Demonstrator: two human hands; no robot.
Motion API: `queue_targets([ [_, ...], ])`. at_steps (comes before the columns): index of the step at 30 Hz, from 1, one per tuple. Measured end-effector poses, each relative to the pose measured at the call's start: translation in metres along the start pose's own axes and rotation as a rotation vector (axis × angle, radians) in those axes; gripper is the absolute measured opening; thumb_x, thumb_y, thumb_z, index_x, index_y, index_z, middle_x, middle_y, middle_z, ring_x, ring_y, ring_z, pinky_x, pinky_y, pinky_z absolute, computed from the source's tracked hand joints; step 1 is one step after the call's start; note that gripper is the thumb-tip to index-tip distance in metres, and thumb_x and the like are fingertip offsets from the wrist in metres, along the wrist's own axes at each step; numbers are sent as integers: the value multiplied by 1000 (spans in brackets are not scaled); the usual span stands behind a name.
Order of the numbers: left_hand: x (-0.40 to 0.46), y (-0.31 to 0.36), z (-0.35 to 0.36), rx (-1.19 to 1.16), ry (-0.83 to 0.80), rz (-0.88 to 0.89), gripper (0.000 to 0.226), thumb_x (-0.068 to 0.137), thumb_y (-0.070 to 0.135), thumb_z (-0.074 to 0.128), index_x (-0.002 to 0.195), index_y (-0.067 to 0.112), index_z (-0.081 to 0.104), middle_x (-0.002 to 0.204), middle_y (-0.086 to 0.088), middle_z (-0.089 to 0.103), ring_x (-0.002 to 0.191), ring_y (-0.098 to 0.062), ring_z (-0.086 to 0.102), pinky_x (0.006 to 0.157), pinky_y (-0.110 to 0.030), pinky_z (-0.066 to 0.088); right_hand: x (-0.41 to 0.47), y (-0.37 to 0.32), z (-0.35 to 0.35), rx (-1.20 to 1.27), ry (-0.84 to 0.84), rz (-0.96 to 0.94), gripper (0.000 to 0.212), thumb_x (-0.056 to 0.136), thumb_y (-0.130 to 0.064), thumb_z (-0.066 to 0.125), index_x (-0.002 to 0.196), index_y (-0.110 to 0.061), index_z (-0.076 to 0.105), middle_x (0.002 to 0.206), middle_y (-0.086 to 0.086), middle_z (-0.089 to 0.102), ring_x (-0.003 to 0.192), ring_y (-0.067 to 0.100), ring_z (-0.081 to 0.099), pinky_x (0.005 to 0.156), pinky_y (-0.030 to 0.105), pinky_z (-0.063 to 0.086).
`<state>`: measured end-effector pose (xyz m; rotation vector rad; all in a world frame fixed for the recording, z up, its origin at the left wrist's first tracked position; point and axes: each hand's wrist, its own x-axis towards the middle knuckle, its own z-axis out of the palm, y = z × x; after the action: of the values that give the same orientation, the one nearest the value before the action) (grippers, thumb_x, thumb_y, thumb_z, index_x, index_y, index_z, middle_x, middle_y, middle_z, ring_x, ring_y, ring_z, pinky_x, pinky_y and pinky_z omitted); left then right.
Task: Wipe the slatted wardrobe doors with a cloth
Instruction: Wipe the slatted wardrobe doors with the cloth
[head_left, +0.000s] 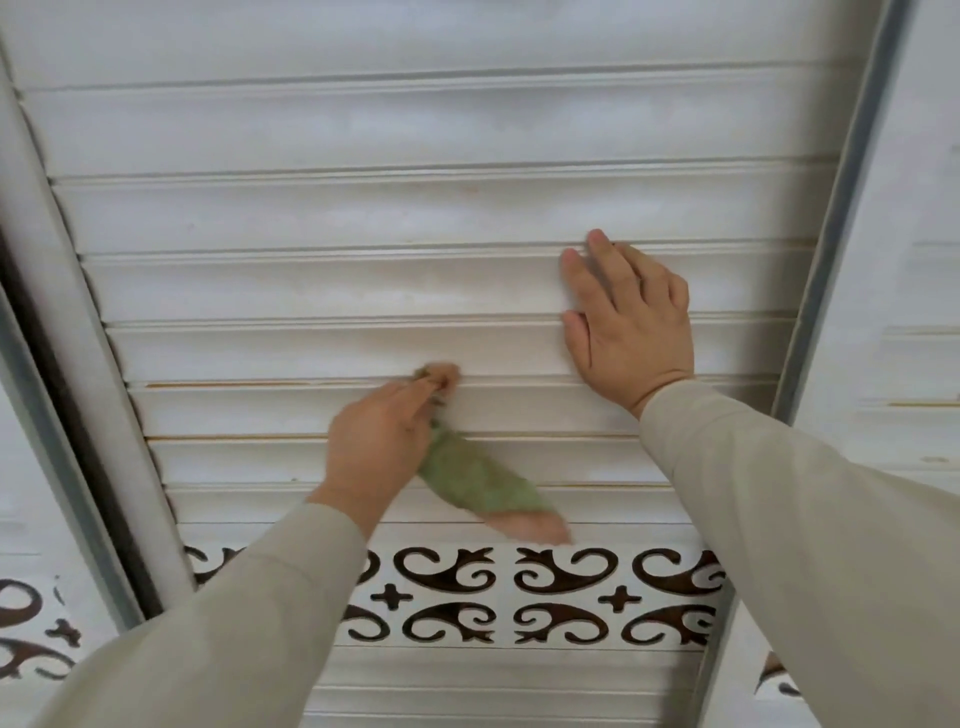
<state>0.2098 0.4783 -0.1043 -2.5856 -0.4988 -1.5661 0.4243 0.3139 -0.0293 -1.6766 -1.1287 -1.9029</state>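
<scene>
A white slatted wardrobe door (363, 291) fills the view, its slats running side to side. My left hand (382, 436) pinches a green cloth (478, 486) and presses its bunched end into the groove between two slats near the middle. The rest of the cloth hangs down to the right, blurred at its pinkish tail. My right hand (628, 322) rests flat on the slats further right and higher, fingers straight and spread. Both arms wear beige sleeves.
A band of dark scroll cut-outs (561, 597) crosses the door below the hands. Grey metal frame rails run along the left (67, 457) and right (836, 249) edges. Neighbouring white doors show at both sides.
</scene>
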Motion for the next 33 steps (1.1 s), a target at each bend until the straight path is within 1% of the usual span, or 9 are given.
queue_targets([
  [7, -12, -44, -48, 17, -13, -366, 40, 96, 23, 40, 120, 22, 71, 96, -8, 73, 87, -38, 67, 78, -44, 53, 7, -16, -11, 42, -31, 165, 49, 80, -33, 60, 122, -8, 62, 135, 16, 56, 118, 35, 47, 92, 44, 37],
  [11, 3, 4, -22, -50, -110, -141, 34, 93, 22, 46, 113, 25, 74, 95, -5, 75, 80, -34, 69, 69, -40, 57, 42, -85, -25, 164, -43, 218, 44, 76, -26, 61, 116, -7, 61, 129, 15, 56, 115, 34, 48, 92, 44, 35],
  [14, 14, 25, -14, -37, -169, -77, 44, 85, 29, 34, 101, 26, 75, 84, 0, 72, 73, -33, 66, 59, -38, 54, 67, -124, -22, 317, -53, 96, 52, 82, -27, 57, 131, -9, 58, 141, 16, 49, 131, 36, 42, 105, 47, 32],
  [17, 5, 3, -26, 23, -149, -50, 34, 92, 23, 47, 112, 31, 73, 91, 2, 74, 77, -30, 68, 59, -36, 55, 65, -112, -5, 204, -158, 58, 55, 96, -33, 49, 147, -12, 43, 156, 13, 35, 143, 32, 31, 116, 47, 22],
  [22, -17, -100, -76, 126, -74, -606, 36, 101, 22, 45, 129, 36, 64, 96, -10, 71, 84, -34, 63, 74, -38, 52, 42, -86, 8, 96, -168, 19, 57, 100, -42, 42, 149, -14, 40, 158, 12, 32, 146, 32, 28, 118, 50, 18],
  [24, -15, -110, -82, 86, -66, -683, 36, 102, 26, 41, 127, 38, 64, 88, -4, 68, 76, -26, 59, 72, -34, 48, 45, -94, 6, 94, -143, 70, 55, 96, -40, 48, 144, -12, 46, 154, 14, 38, 143, 34, 31, 117, 52, 20],
  [28, -11, -80, -67, 201, -106, -562, 31, 102, 31, 38, 120, 32, 63, 86, -3, 65, 77, -30, 61, 69, -37, 47, 64, -137, -2, 151, -136, 303, 55, 84, -33, 54, 129, -3, 54, 143, 23, 46, 137, 43, 36, 114, 57, 22],
  [30, -7, -54, -57, 110, -137, -392, 33, 100, 28, 41, 120, 31, 67, 98, 0, 71, 84, -29, 65, 71, -34, 50, 79, -168, -3, 252, -116, 241, 54, 82, -30, 55, 130, -5, 55, 141, 22, 47, 136, 43, 37, 114, 55, 24],
  [33, 2, -28, -54, 47, -116, -134, 32, 86, 23, 49, 103, 30, 76, 85, 3, 73, 67, -31, 66, 53, -29, 44, 89, -191, 4, 309, -104, 122, 59, 86, -31, 53, 141, -10, 48, 150, 16, 40, 141, 37, 32, 116, 52, 21],
])
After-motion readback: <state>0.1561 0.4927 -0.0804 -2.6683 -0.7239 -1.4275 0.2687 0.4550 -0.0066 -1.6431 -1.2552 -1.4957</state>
